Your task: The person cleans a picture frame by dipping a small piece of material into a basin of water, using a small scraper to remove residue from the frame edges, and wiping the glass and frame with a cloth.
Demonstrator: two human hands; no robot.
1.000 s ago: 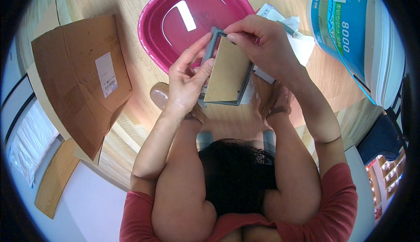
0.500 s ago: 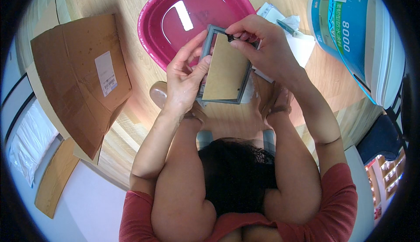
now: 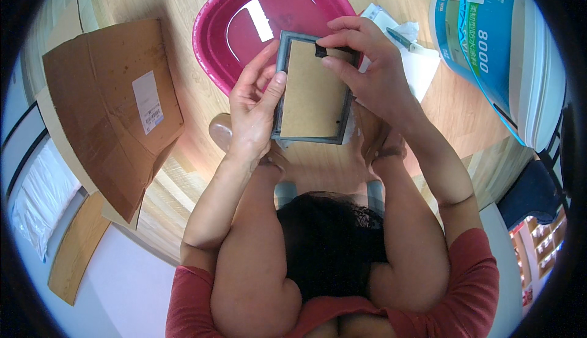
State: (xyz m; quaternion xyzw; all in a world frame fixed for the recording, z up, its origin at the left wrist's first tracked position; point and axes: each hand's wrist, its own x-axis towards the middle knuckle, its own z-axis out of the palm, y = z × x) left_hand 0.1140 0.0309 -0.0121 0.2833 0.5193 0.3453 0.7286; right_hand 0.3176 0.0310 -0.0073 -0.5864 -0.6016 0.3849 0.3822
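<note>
A dark grey picture frame [image 3: 278, 104] is held up in front of me, its brown backing board [image 3: 312, 96] facing me. On the board's top edge is a small black tab [image 3: 320, 51]. My left hand [image 3: 254, 96] grips the frame's left side, thumb on the front and fingers along the outer edge. The upper right corner sits in the crook of my right hand [image 3: 373, 63]. Its thumb rests on the board below the tab, and its fingertips are at the top edge, parted from the thumb. Part of that corner is hidden by the hand.
Behind the frame stands a pink basin [image 3: 211, 63] of water. White papers [image 3: 425, 72] with a green-handled tool [image 3: 400, 37] lie right of it. A large blue-and-white bucket [image 3: 495, 51] is at the far right, a cardboard box [image 3: 110, 99] at the left.
The frame has shifted slightly left and turned flatter toward me. The backing board now sits more evenly within the frame. My right fingers have loosened from the black tab, which shows more fully.
</note>
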